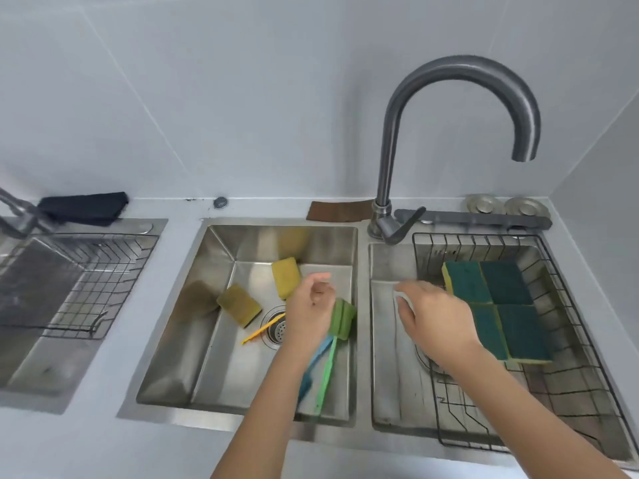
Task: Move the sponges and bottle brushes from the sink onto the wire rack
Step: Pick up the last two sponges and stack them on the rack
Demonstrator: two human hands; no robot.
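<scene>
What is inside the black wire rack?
Four green-topped sponges lie flat inside the wire rack. The right hand covers part of the rack's left side, so anything beneath it is hidden.

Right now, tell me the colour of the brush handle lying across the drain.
Yellow-orange; the brush handle shows clearly in the head view, across the drain.

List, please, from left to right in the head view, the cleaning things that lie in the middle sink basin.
Left yellow sponge → yellow brush handle → second yellow sponge → blue brush handle → green bottle brush.
</scene>
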